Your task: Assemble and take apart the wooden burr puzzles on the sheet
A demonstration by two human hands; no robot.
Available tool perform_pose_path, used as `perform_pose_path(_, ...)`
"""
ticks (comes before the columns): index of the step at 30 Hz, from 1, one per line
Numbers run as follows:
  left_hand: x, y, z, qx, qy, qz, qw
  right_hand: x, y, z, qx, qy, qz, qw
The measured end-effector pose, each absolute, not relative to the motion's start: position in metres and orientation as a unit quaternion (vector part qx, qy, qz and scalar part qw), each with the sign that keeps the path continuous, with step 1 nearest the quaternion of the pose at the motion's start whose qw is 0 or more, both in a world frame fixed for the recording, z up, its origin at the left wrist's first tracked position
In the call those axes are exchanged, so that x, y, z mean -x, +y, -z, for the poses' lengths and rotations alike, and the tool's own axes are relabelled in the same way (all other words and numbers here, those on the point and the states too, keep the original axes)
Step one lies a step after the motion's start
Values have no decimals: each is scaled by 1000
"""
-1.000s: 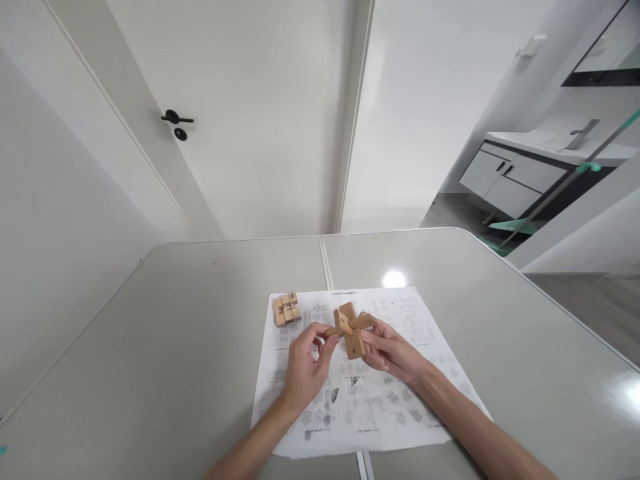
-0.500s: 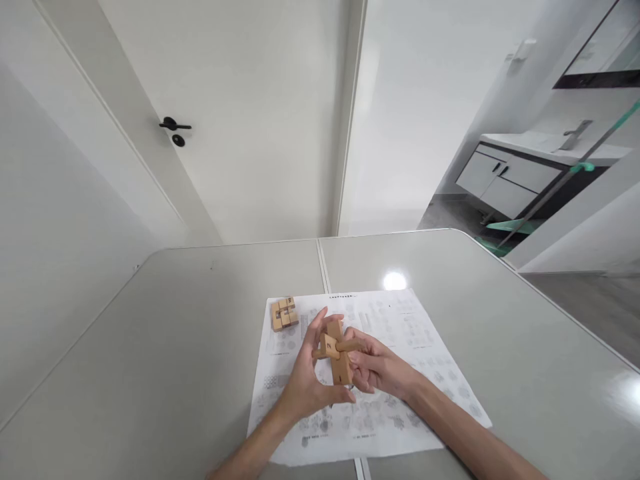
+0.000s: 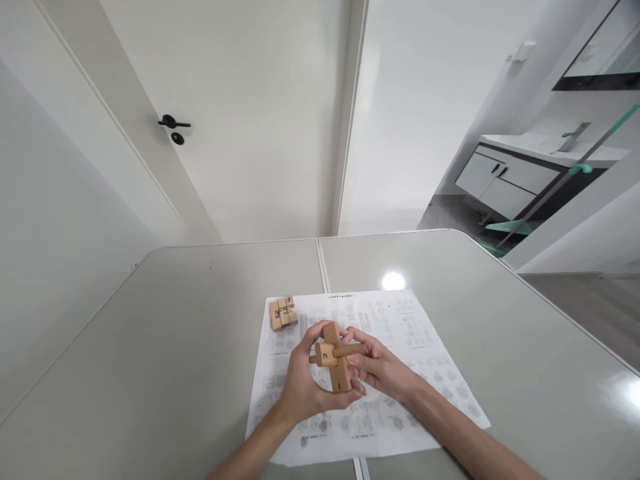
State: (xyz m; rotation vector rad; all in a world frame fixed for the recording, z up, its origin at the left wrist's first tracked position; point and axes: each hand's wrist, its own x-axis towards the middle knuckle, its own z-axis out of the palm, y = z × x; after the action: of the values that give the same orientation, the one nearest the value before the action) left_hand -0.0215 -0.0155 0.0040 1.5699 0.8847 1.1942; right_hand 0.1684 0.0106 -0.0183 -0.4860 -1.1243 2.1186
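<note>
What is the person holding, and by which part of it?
Crossed wooden pieces: left grip around the ends of the piece marked 1, right grip at the right side, by the protruding bar. Exact contacts are partly hidden.

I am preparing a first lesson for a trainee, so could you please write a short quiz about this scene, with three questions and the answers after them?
1. True or false: the left hand curves around the interlocking wooden puzzle, while the right hand holds its right side.
2. What lies on the table below both hands?
A) a green cloth
B) a printed paper sheet
C) a metal tray
3. Fill in: the notched wooden block puzzle lying on the sheet is nearer to the ____ hand.

Key:
1. True
2. B
3. left
</note>
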Motion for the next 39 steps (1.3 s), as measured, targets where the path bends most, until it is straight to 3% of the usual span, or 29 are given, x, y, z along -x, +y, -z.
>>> perform_pose_path(12, 26, -14, -4, -658, 381, -458, 461, -170, 15, 12, 199, -502, -776, 325)
perform_pose_path(16, 24, -14, -6, -663, 411, -441, 444, -172, 17, 3, 274, -586, -671, 361)
perform_pose_path(20, 22, -12, -7, -649, 479, -430, 406, -173, 18, 4, 357, -669, -492, 428)
perform_pose_path(25, 26, -8, 0, -650, 536, -416, 342, -174, 17, 12, 358, -732, -372, 445)
perform_pose_path(34, 34, -3, -4, -690, 515, -352, 366, -179, 20, 14, 384, -747, -390, 378)
perform_pose_path(39, 33, -1, -9, -697, 511, -366, 345, -178, 20, 18, 391, -737, -389, 392)
